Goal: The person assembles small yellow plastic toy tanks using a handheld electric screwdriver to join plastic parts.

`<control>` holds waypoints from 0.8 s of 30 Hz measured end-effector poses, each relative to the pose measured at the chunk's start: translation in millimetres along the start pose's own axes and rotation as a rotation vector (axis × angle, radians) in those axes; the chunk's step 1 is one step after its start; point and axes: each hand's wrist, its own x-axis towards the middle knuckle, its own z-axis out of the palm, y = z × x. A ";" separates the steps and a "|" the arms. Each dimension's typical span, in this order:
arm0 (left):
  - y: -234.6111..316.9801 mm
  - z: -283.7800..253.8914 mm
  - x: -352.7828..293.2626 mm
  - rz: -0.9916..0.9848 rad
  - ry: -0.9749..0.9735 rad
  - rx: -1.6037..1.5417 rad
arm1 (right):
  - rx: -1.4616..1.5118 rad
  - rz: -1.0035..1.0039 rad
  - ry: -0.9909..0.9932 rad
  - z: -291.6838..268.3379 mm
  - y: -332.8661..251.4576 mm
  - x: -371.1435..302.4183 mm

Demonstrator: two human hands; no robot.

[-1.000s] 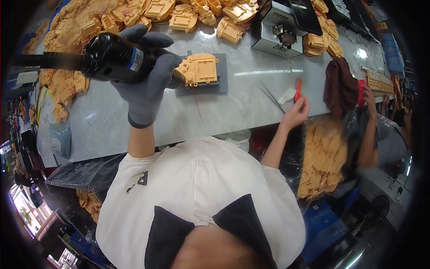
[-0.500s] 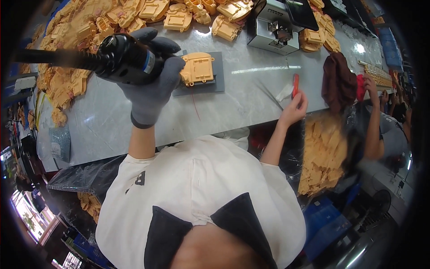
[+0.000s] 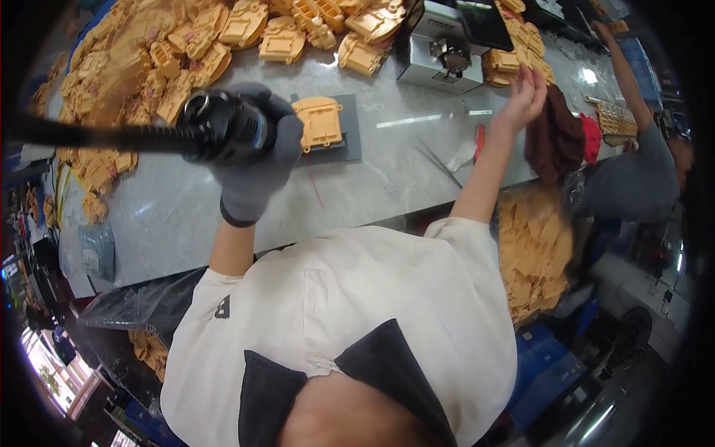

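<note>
My left hand (image 3: 261,175), in a grey glove, is wrapped round a black electric screwdriver (image 3: 223,127). Just to its right, a yellow-orange plastic housing (image 3: 320,123) rests on a dark grey block (image 3: 350,134); whether the glove touches it I cannot tell. A thin red wire (image 3: 316,186) trails from the block toward me. My bare right hand (image 3: 521,103) reaches out at the right with its fingers stretched and nothing visible in them. Beyond its fingertips lie more housings (image 3: 503,63), and a dark brown cloth (image 3: 555,138) is beside it.
A large heap of housings (image 3: 201,37) covers the table's far left. At the back stands a metal-fronted machine (image 3: 439,63). Tweezers (image 3: 439,165) and a red-handled tool (image 3: 480,138) lie near the front edge. At the far right works another person in a grey shirt (image 3: 633,179).
My right hand has left the red-handled tool and moved far and right, its fingers straightening. The left hand keeps the screwdriver beside the housing. The other person's arm has swung farther away.
</note>
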 end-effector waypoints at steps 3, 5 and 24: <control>-15.8 -9.3 -11.6 -0.007 -0.043 0.032 | 0.237 0.208 -0.147 23.3 8.6 60.8; -14.0 -12.0 -3.3 0.073 -0.107 0.030 | 0.263 0.300 -0.367 50.1 22.9 83.1; 7.7 84.3 55.9 0.199 -0.087 -0.417 | 0.231 0.266 -0.233 78.4 78.9 91.9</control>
